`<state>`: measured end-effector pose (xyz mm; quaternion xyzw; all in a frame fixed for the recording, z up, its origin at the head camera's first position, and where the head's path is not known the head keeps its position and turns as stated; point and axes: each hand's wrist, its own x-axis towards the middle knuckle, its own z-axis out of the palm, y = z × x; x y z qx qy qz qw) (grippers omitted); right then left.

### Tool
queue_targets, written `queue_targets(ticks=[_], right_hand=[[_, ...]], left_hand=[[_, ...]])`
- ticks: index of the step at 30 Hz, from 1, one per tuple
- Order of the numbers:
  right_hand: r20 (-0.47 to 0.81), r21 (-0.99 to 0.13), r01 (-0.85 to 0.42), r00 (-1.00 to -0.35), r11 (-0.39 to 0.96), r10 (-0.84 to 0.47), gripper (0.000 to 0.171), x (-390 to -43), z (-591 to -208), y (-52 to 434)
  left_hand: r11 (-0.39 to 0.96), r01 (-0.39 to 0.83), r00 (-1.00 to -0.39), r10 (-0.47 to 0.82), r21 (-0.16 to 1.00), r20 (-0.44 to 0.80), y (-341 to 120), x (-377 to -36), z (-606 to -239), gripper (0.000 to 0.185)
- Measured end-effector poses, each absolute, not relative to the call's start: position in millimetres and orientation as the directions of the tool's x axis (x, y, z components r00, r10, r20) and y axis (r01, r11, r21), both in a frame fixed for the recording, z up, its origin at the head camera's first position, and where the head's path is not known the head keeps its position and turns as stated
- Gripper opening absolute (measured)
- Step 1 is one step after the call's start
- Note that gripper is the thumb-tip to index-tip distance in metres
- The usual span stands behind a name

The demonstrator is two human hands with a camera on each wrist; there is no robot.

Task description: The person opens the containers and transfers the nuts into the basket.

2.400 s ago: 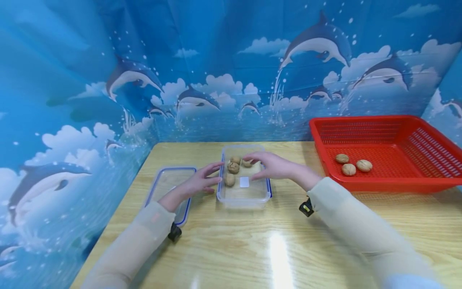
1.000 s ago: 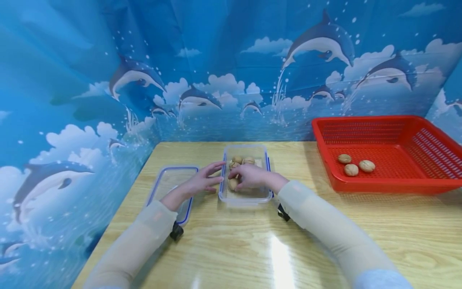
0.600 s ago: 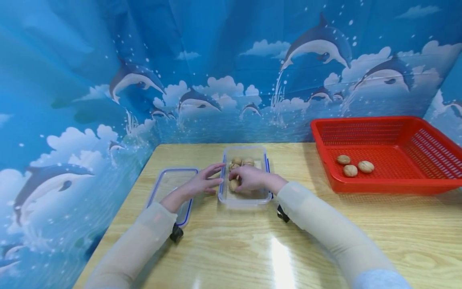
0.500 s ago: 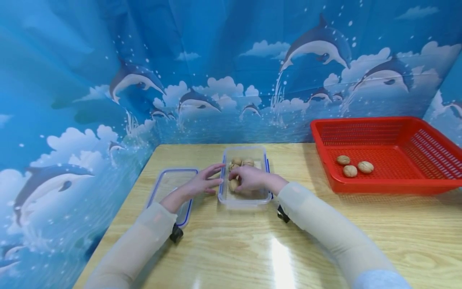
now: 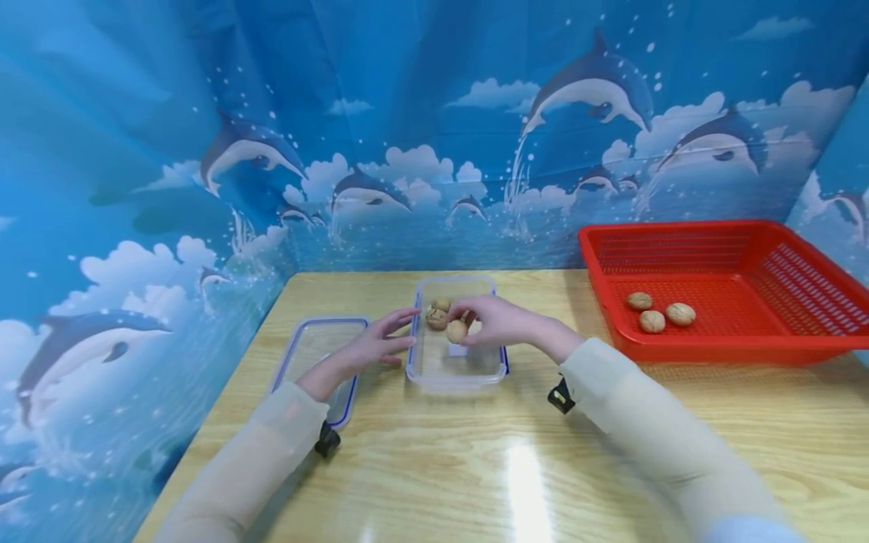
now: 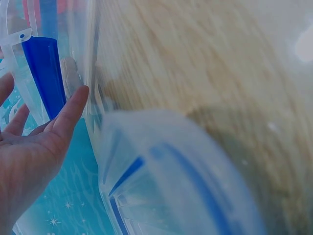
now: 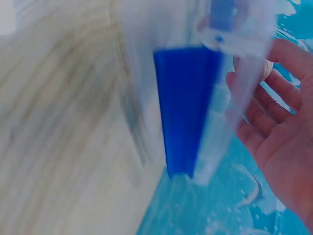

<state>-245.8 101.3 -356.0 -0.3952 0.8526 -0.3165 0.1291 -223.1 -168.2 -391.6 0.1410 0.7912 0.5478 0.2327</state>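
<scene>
In the head view a clear plastic container with blue side clips stands open on the table. My right hand pinches a walnut between thumb and fingers, over the container. Other walnuts sit inside at the left, partly hidden by that hand. My left hand has its fingers spread and relaxed at the container's left side. A blue clip is near those fingers in the left wrist view. In the right wrist view the pinched walnut shows only in part behind the container wall.
A clear lid with a blue seal lies left of the container, partly under the left forearm. At the right stands a red basket with three walnuts in it. A dolphin-print backdrop rises behind the table.
My right hand has reached down to the near walnut, gripped it, and lifted it up and to the right. The left hand has stayed beside the container.
</scene>
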Motion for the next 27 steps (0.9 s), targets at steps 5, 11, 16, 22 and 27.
queue_targets(ticks=[5, 11, 16, 22, 27], right_hand=[[0.074, -0.627, -0.600, -0.680, 0.496, -0.729, 0.040, -239.8, -341.8, 127.5], [0.119, -0.608, -0.590, -0.730, 0.532, -0.673, 0.040, -229.9, -322.0, 161.8], [0.130, -0.589, -0.559, -0.778, 0.584, -0.614, 0.041, -225.4, -312.9, 192.3], [0.123, -0.574, -0.485, -0.848, 0.660, -0.515, 0.043, -219.1, -302.6, 228.0], [0.114, -0.552, -0.395, -0.908, 0.734, -0.403, 0.043, -215.1, -294.9, 262.9]], left_hand=[[0.373, -0.047, -0.856, 0.463, 0.927, -0.230, -168.2, -223.5, -391.9, 0.058], [0.380, -0.057, -0.862, 0.448, 0.923, -0.238, -167.6, -223.1, -391.8, 0.059], [0.379, -0.057, -0.861, 0.449, 0.924, -0.238, -168.2, -222.5, -390.9, 0.059], [0.365, -0.058, -0.855, 0.463, 0.929, -0.235, -169.1, -222.8, -392.1, 0.058], [0.360, -0.062, -0.857, 0.458, 0.931, -0.234, -168.3, -223.9, -393.0, 0.058]])
